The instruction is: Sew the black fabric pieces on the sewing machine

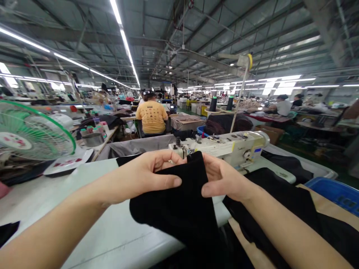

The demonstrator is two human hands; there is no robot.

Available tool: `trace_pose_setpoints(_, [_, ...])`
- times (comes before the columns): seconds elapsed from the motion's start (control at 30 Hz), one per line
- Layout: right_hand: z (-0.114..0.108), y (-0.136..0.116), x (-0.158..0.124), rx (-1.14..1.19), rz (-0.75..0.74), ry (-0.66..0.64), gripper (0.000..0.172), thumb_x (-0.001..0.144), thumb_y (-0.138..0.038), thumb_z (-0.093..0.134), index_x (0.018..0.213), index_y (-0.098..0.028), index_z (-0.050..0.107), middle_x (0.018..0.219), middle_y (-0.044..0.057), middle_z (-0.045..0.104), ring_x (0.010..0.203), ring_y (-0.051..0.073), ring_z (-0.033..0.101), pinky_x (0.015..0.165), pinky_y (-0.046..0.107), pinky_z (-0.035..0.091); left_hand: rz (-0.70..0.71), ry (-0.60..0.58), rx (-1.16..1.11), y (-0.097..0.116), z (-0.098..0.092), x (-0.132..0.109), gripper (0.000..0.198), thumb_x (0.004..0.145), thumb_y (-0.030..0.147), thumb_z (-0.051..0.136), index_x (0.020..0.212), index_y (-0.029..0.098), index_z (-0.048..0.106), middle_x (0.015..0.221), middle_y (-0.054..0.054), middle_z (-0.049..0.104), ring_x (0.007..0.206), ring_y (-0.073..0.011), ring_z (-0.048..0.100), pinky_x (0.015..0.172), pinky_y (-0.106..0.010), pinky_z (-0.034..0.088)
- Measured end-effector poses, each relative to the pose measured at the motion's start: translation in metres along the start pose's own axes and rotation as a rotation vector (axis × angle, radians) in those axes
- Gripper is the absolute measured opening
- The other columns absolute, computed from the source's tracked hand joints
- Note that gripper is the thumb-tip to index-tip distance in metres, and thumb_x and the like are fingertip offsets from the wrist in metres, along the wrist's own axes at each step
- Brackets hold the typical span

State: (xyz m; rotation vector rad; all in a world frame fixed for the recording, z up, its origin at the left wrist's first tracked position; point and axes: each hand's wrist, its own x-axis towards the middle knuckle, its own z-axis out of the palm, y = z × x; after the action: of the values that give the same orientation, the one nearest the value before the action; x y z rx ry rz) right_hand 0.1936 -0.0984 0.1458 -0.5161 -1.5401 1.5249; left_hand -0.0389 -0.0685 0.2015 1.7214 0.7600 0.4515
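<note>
A piece of black fabric (pixel 179 209) is held up in front of me over the white sewing table (pixel 92 231). My left hand (pixel 148 175) pinches its upper left edge, thumb on the front and fingers curled behind. My right hand (pixel 221 177) grips the upper right edge the same way, close to the left hand. The cloth hangs down from both hands toward the table's front edge. Just behind the hands stands a cream industrial sewing machine (pixel 230 147).
A green-caged fan (pixel 30 134) stands at the left on the table. More black fabric (pixel 280 198) lies at the right, beside a blue bin (pixel 336 192). Two black thread cones (pixel 221 104) stand on a rack. A person in a yellow shirt (pixel 151 116) sits ahead; other workers sit far right.
</note>
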Motion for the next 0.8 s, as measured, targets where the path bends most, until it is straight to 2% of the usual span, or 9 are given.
trace_pose_setpoints(0.17, [0.0, 0.012, 0.015, 0.227, 0.056, -0.112, 0.062, 0.058, -0.016, 0.092, 0.112, -0.025, 0.063, 0.098, -0.004, 0.068, 0.089, 0.012, 0.065, 0.078, 0.021, 0.05, -0.038, 0.027, -0.135, -0.001, -0.02, -0.013, 0.025, 0.077, 0.033, 0.081, 0.09, 0.02, 0.063, 0.076, 0.002, 0.07, 0.06, -0.0094, 0.063, 0.053, -0.014, 0.048])
trace_pose_setpoints(0.27, [-0.004, 0.021, 0.016, 0.207, 0.148, -0.182, 0.059, 0.06, -0.017, 0.091, 0.114, -0.021, 0.066, 0.097, -0.002, 0.071, 0.088, 0.014, 0.068, 0.082, 0.024, 0.052, -0.067, 0.008, -0.182, -0.006, -0.035, -0.02, 0.024, 0.075, 0.029, 0.083, 0.092, 0.02, 0.068, 0.083, -0.001, 0.074, 0.066, -0.0116, 0.068, 0.058, -0.016, 0.052])
trace_pose_setpoints(0.37, [-0.006, 0.03, 0.017, 0.175, 0.23, -0.234, 0.048, 0.061, -0.02, 0.09, 0.104, -0.018, 0.071, 0.088, -0.002, 0.072, 0.083, 0.012, 0.068, 0.082, 0.022, 0.052, -0.113, -0.005, -0.161, -0.013, -0.045, -0.024, 0.024, 0.073, 0.027, 0.084, 0.093, 0.02, 0.072, 0.087, -0.003, 0.077, 0.068, -0.013, 0.07, 0.061, -0.017, 0.054])
trace_pose_setpoints(0.4, [-0.005, 0.033, 0.018, 0.176, 0.232, -0.229, 0.048, 0.06, -0.02, 0.09, 0.104, -0.018, 0.071, 0.09, -0.002, 0.072, 0.084, 0.012, 0.068, 0.082, 0.022, 0.051, -0.131, -0.001, -0.149, -0.016, -0.047, -0.024, 0.025, 0.072, 0.028, 0.084, 0.093, 0.02, 0.073, 0.087, -0.003, 0.077, 0.067, -0.0132, 0.071, 0.06, -0.017, 0.054])
trace_pose_setpoints(0.53, [0.011, 0.037, 0.026, 0.247, 0.23, -0.189, 0.064, 0.06, -0.025, 0.089, 0.119, -0.022, 0.066, 0.106, 0.002, 0.073, 0.095, 0.017, 0.069, 0.086, 0.026, 0.052, -0.141, 0.077, -0.115, -0.022, -0.049, -0.023, 0.025, 0.071, 0.031, 0.085, 0.091, 0.021, 0.074, 0.082, -0.002, 0.077, 0.065, -0.0144, 0.071, 0.057, -0.017, 0.054])
trace_pose_setpoints(0.6, [0.017, 0.038, 0.029, 0.26, 0.24, -0.143, 0.058, 0.062, -0.026, 0.088, 0.116, -0.02, 0.068, 0.103, 0.003, 0.074, 0.088, 0.017, 0.071, 0.083, 0.027, 0.054, -0.136, 0.073, -0.087, -0.022, -0.052, -0.023, 0.025, 0.07, 0.031, 0.084, 0.091, 0.021, 0.075, 0.084, -0.003, 0.077, 0.067, -0.0168, 0.072, 0.059, -0.021, 0.056])
trace_pose_setpoints(0.67, [0.016, 0.041, 0.031, 0.217, 0.236, -0.05, 0.05, 0.062, -0.028, 0.088, 0.107, -0.019, 0.07, 0.094, 0.002, 0.075, 0.08, 0.016, 0.07, 0.078, 0.027, 0.054, -0.154, 0.005, -0.035, -0.023, -0.06, -0.027, 0.028, 0.067, 0.03, 0.084, 0.093, 0.022, 0.076, 0.088, -0.004, 0.078, 0.071, -0.0204, 0.073, 0.063, -0.026, 0.058])
trace_pose_setpoints(0.73, [0.008, 0.044, 0.034, 0.078, 0.224, 0.063, 0.044, 0.062, -0.031, 0.088, 0.101, -0.018, 0.071, 0.09, 0.001, 0.076, 0.079, 0.017, 0.07, 0.077, 0.029, 0.055, -0.203, -0.092, 0.075, -0.025, -0.072, -0.03, 0.029, 0.063, 0.029, 0.085, 0.09, 0.022, 0.077, 0.089, -0.005, 0.078, 0.076, -0.0243, 0.073, 0.068, -0.031, 0.059])
trace_pose_setpoints(0.8, [-0.003, 0.045, 0.039, -0.198, 0.198, 0.161, 0.034, 0.067, -0.035, 0.085, 0.094, -0.017, 0.073, 0.087, 0.001, 0.076, 0.079, 0.018, 0.07, 0.075, 0.03, 0.055, -0.173, 0.015, 0.237, -0.028, -0.086, -0.031, 0.026, 0.053, 0.029, 0.089, 0.075, 0.02, 0.077, 0.076, -0.004, 0.076, 0.069, -0.0253, 0.07, 0.063, -0.032, 0.058])
